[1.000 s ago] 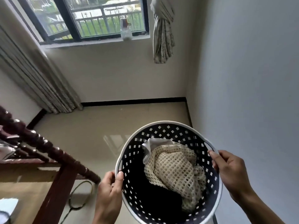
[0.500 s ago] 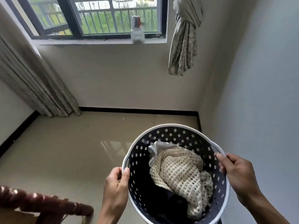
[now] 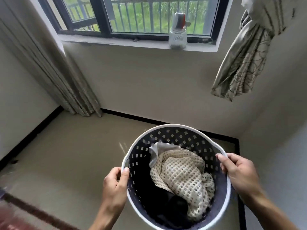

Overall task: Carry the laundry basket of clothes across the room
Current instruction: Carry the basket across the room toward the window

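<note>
A round dark laundry basket [image 3: 176,135] with a white rim and square holes hangs in the air in front of me, above the beige floor. Inside lie a cream open-knit garment [image 3: 182,173], a grey cloth [image 3: 159,150] and dark clothes [image 3: 159,201]. My left hand [image 3: 114,185] grips the rim on the left side, thumb over the edge. My right hand [image 3: 239,171] grips the rim on the right side.
Straight ahead is a wall with a window and a sill carrying a glass jar [image 3: 177,39]. A long curtain [image 3: 54,72] hangs at the left, a knotted curtain [image 3: 245,62] at the upper right. The right wall [image 3: 282,146] is close. Dark wooden furniture [image 3: 15,214] shows bottom left.
I have moved closer to the window wall with the basket held in both hands. The wooden furniture has slipped back to the bottom left corner.
</note>
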